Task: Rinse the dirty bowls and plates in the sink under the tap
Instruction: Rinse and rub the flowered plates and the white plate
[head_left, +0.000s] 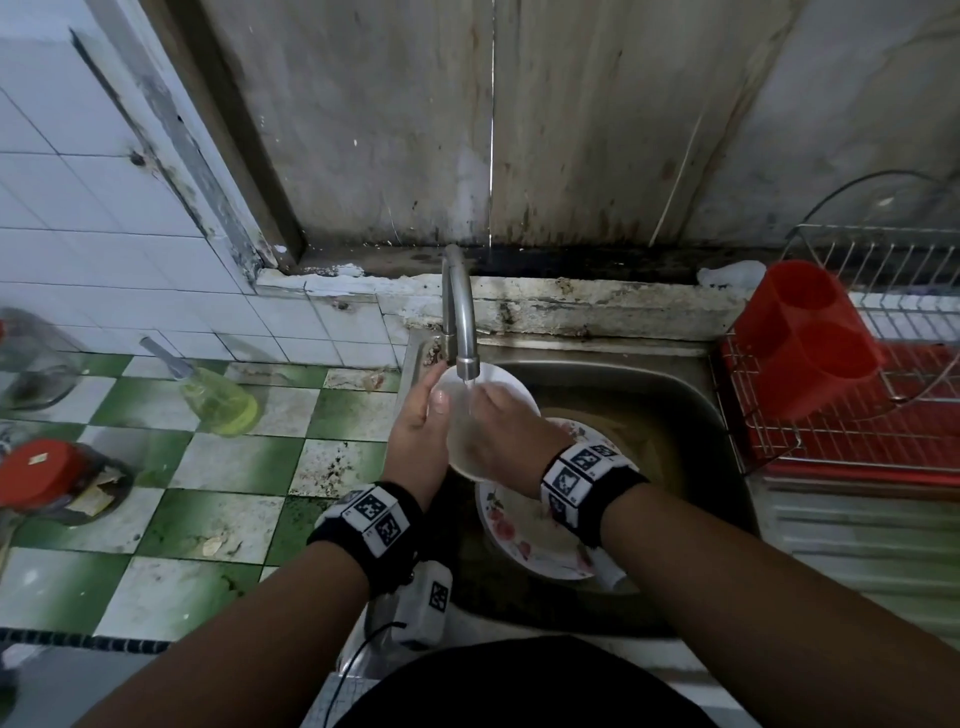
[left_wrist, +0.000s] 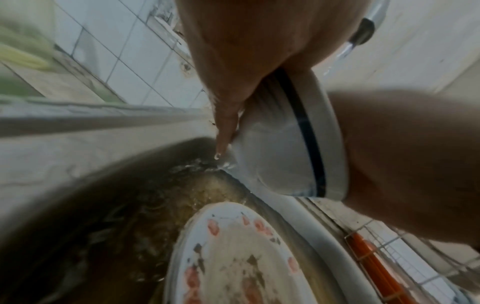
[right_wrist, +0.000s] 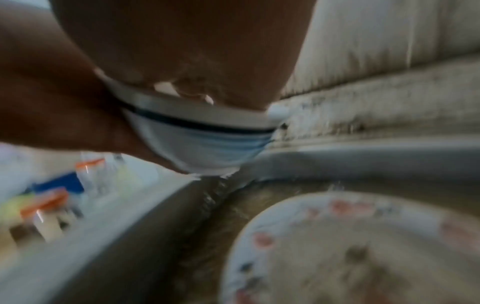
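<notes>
Left grip (head_left: 420, 415) grasping white bowl (head_left: 506, 387) under running tap (head_left: 460, 317), frame centre; right grip (head_left: 493, 421) pressed inside, fingers hidden, state indeterminable; floral plate (head_left: 524, 530) below in sink (head_left: 691, 395).

white bowl (head_left: 498, 382): tilted under running tap (head_left: 460, 322) | floral plates (head_left: 524, 530): soiled, in sink (head_left: 670, 415)

Both forearms are stretched forward and drawn together, each wrist wrapped in a black band set with white marker tiles. The left hand (head_left: 422, 429) is held upright with its palm turned inward, thumb over the near rim of the white bowl (head_left: 498, 382) and fingers curled behind it. The right hand (head_left: 496, 435) is laid inside the bowl, its fingers spread flat against the inner wall
</notes>
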